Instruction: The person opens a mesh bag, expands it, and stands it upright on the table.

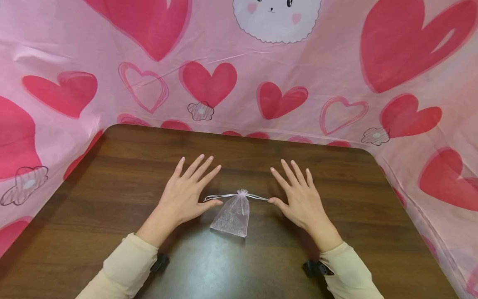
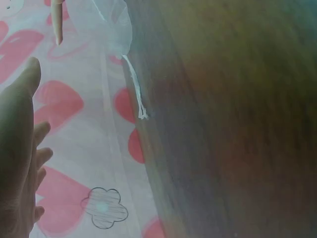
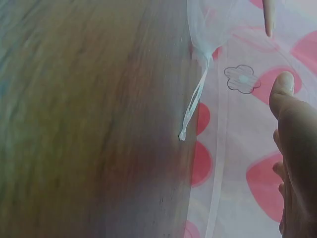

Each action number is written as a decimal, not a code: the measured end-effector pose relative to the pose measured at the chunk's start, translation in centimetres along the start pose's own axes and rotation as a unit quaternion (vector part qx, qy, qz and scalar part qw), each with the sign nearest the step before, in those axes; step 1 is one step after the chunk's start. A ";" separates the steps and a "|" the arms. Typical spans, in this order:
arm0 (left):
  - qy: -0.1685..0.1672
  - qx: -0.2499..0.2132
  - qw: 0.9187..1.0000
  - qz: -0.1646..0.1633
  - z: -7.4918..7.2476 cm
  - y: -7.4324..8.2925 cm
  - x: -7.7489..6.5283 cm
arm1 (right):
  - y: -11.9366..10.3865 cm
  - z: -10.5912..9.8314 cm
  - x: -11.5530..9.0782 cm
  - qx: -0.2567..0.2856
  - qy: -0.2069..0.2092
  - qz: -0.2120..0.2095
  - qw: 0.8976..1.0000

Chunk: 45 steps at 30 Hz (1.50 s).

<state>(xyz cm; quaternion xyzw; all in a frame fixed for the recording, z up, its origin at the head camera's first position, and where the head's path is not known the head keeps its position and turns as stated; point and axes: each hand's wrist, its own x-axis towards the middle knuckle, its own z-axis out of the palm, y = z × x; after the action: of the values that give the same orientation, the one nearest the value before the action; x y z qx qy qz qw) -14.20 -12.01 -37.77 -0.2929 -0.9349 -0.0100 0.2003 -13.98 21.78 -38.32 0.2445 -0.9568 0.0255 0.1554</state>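
Observation:
A small sheer organza drawstring pouch (image 1: 232,216) lies on the brown wooden table, its gathered neck pointing away from me. White drawstrings (image 1: 220,196) stretch out from the neck to both sides. To the left of the pouch, my left hand (image 1: 183,195) is spread with straight fingers, palm down. My right hand (image 1: 301,201) is spread in the same way on the other side, its thumb tip close to the end of the right string; whether it touches cannot be told. In both wrist views the hands hold nothing, and string loops (image 2: 136,89) (image 3: 194,104) show beside them.
The wooden table (image 1: 142,153) has rounded far corners. A pink cloth (image 1: 239,50) with red hearts hangs behind it and along both sides. Dark wrist devices (image 1: 160,262) sit under the light sleeves (image 1: 127,261).

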 end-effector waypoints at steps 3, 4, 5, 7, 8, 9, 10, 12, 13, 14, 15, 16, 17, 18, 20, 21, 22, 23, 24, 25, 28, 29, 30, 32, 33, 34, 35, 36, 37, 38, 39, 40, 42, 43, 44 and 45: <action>-0.002 -0.002 1.000 0.000 0.2 0.1 0.1 | -0.2 0.1 0.2 0.001 -0.007 0.000 1.000; -0.004 -0.003 1.000 0.000 0.2 0.1 0.1 | -0.3 0.2 0.3 0.002 -0.009 0.000 1.000; -0.005 -0.004 1.000 0.000 0.3 0.1 0.2 | -0.3 0.2 0.3 0.002 -0.012 0.000 1.000; -0.008 -0.006 1.000 -0.001 0.4 0.2 0.3 | -0.5 0.3 0.5 0.003 -0.015 -0.001 1.000; -0.007 -0.007 1.000 0.000 0.4 0.2 0.3 | -0.6 0.3 0.5 0.004 -0.016 -0.001 1.000; -0.008 -0.007 1.000 0.000 0.4 0.2 0.4 | -0.7 0.4 0.6 0.005 -0.018 -0.001 1.000; -0.008 -0.008 1.000 0.001 0.5 0.2 0.4 | -0.8 0.4 0.7 0.006 -0.018 -0.001 1.000; -0.009 -0.009 1.000 0.002 0.6 0.2 0.5 | -0.9 0.5 0.8 0.008 -0.020 -0.002 1.000; -0.009 -0.010 1.000 0.003 0.6 0.2 0.6 | -1.0 0.5 0.9 0.009 -0.021 -0.003 1.000; -0.008 -0.011 1.000 0.005 0.6 0.2 0.7 | -1.1 0.6 1.0 0.009 -0.022 -0.003 1.000; -0.010 -0.011 1.000 0.006 0.7 0.3 0.7 | -1.2 0.6 1.1 0.010 -0.024 -0.003 1.000; -0.011 -0.012 1.000 0.007 0.7 0.3 0.8 | -1.3 0.6 1.1 0.011 -0.025 -0.004 1.000; -0.011 -0.012 1.000 0.008 0.7 0.3 0.8 | -1.4 0.6 1.2 0.011 -0.027 -0.004 1.000; -0.011 -0.013 1.000 0.010 0.8 0.3 0.9 | -1.5 0.7 1.3 0.011 -0.028 -0.005 1.000; -0.015 -0.014 1.000 0.014 0.8 0.4 1.0 | -1.7 0.7 1.4 0.013 -0.032 -0.006 0.999; -0.016 -0.016 1.000 0.016 0.9 0.4 1.0 | -1.8 0.7 1.5 0.014 -0.033 -0.007 0.999; -0.016 -0.017 1.000 0.018 0.9 0.4 1.1 | -1.9 0.7 1.5 0.016 -0.033 -0.008 0.999; -0.016 -0.018 0.999 0.021 1.0 0.4 1.1 | -1.9 0.7 1.6 0.017 -0.034 -0.009 0.999; -0.016 -0.020 0.999 0.023 1.0 0.4 1.2 | -2.0 0.7 1.6 0.020 -0.037 -0.010 0.999; -0.016 -0.021 0.999 0.025 1.1 0.4 1.3 | -2.0 0.7 1.7 0.021 -0.040 -0.010 0.999; -0.015 -0.028 0.999 0.032 1.2 0.4 1.5 | -2.2 0.7 1.8 0.032 -0.052 -0.013 0.998; -0.017 -0.029 0.999 0.034 1.3 0.4 1.6 | -2.3 0.7 1.9 0.035 -0.057 -0.014 0.998; -0.019 -0.032 0.999 0.037 1.3 0.4 1.6 | -2.3 0.7 1.9 0.040 -0.061 -0.016 0.997; -0.026 -0.039 0.998 0.043 1.4 0.4 1.8 | -2.4 0.8 2.0 0.046 -0.065 -0.020 0.997; -0.029 -0.042 0.998 0.046 1.4 0.4 1.9 | -2.5 0.8 2.0 0.050 -0.065 -0.023 0.996; -0.034 -0.044 0.997 0.048 1.5 0.4 2.0 | -2.5 0.8 2.1 0.052 -0.065 -0.026 0.996; -0.037 -0.047 0.997 0.050 1.5 0.4 2.1 | -2.5 0.9 2.1 0.054 -0.065 -0.029 0.996; -0.040 -0.051 0.997 0.052 1.6 0.4 2.1 | -2.6 0.9 2.1 0.055 -0.064 -0.031 0.996; -0.042 -0.053 0.996 0.054 1.6 0.4 2.2 | -2.6 0.9 2.2 0.056 -0.064 -0.034 0.996; -0.044 -0.056 0.996 0.056 1.6 0.4 2.3 | -2.6 1.0 2.2 0.057 -0.064 -0.036 0.996; -0.045 -0.059 0.996 0.058 1.7 0.4 2.4 | -2.6 1.0 2.2 0.057 -0.062 -0.039 0.996; -0.047 -0.062 0.995 0.060 1.7 0.4 2.5 | -2.7 1.0 2.3 0.058 -0.063 -0.041 0.995; -0.051 -0.070 0.994 0.066 1.8 0.4 2.6 | -2.7 1.1 2.3 0.061 -0.064 -0.047 0.995; -0.055 -0.073 0.994 0.068 1.8 0.4 2.7 | -2.8 1.1 2.4 0.063 -0.065 -0.049 0.995; -0.058 -0.077 0.993 0.070 1.9 0.4 2.8 | -2.8 1.2 2.4 0.066 -0.065 -0.051 0.994; -0.063 -0.080 0.992 0.071 1.9 0.4 2.9 | -2.8 1.2 2.4 0.069 -0.065 -0.054 0.994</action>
<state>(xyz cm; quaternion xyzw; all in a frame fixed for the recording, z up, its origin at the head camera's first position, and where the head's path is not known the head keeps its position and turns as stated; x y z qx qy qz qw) -16.83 -9.84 -38.47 -0.3738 -0.9186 -0.0523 0.1169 -14.97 18.02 -38.76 0.3070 -0.9463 0.0671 0.0766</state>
